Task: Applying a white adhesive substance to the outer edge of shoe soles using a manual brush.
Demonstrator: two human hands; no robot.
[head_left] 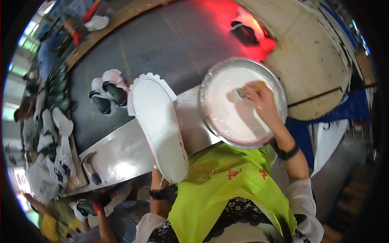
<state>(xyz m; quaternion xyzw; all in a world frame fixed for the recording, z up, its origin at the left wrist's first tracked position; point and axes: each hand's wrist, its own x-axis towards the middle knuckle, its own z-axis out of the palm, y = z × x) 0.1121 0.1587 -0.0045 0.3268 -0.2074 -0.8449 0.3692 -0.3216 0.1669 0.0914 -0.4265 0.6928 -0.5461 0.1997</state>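
A white shoe [158, 125] is turned sole up in front of me, its toe end pointing away and a scalloped white edge round the toe. My left hand holds it from below; the shoe hides the fingers, and only the left wrist [157, 176] shows beside the heel. To the right, a round metal bowl [204, 115] contains white liquid [223, 117]. Over the liquid, my right hand [262, 99] is closed round a brush [240, 94] with a yellowish handle. Its bristle end points left, just above or touching the liquid; I cannot tell which.
A pair of white and dark green shoes [108, 92] rests on the dark conveyor belt [158, 44]. Another shoe [244, 33] lies under red light at the far end. A second brush [91, 168] is on the metal ledge [121, 158]. Co-workers with red gloves [77, 38] work at left.
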